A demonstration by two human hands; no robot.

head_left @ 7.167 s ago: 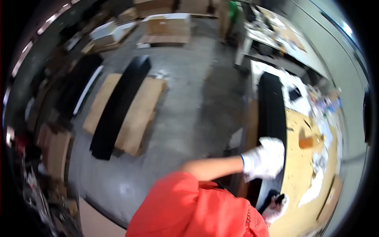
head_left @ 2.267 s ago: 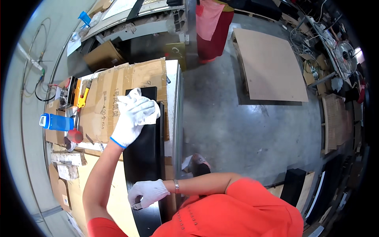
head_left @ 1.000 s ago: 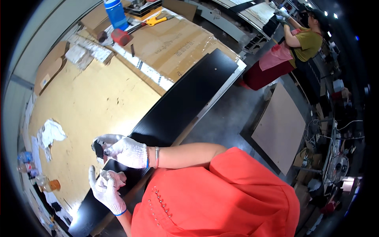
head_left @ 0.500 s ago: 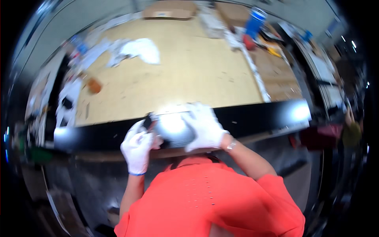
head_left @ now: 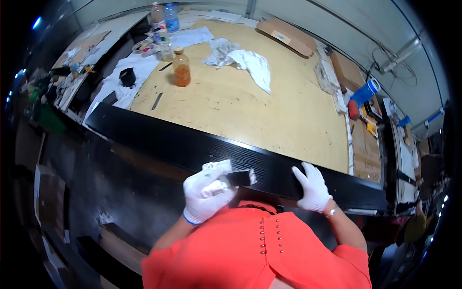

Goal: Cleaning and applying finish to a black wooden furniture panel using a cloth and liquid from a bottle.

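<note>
A long, glossy black panel (head_left: 159, 132) lies along the near edge of the table, with a patch of fine parallel ridges (head_left: 238, 154) near its middle. My left hand (head_left: 209, 190), in a white knit glove, is closed around a short, flat black piece with a ragged whitish end (head_left: 240, 178). That piece is just over the panel's near side, below the ridges; whether it touches the panel I cannot tell. My right hand (head_left: 313, 188), also gloved in white, rests on the panel farther right, thumb apart from the fingers.
On the tan tabletop (head_left: 269, 115) are crumpled white cloths (head_left: 245, 62), a bottle of orange liquid (head_left: 182, 70) and a thin dark strip (head_left: 157, 101). A black cup (head_left: 127, 77) stands at the left. To the right are a blue bottle (head_left: 365, 91) and a cardboard sheet (head_left: 365, 154).
The view has turned, so the panel now slants down to the right. My right hand has moved off the ridged patch, away from my left, which still grips the black piece.
</note>
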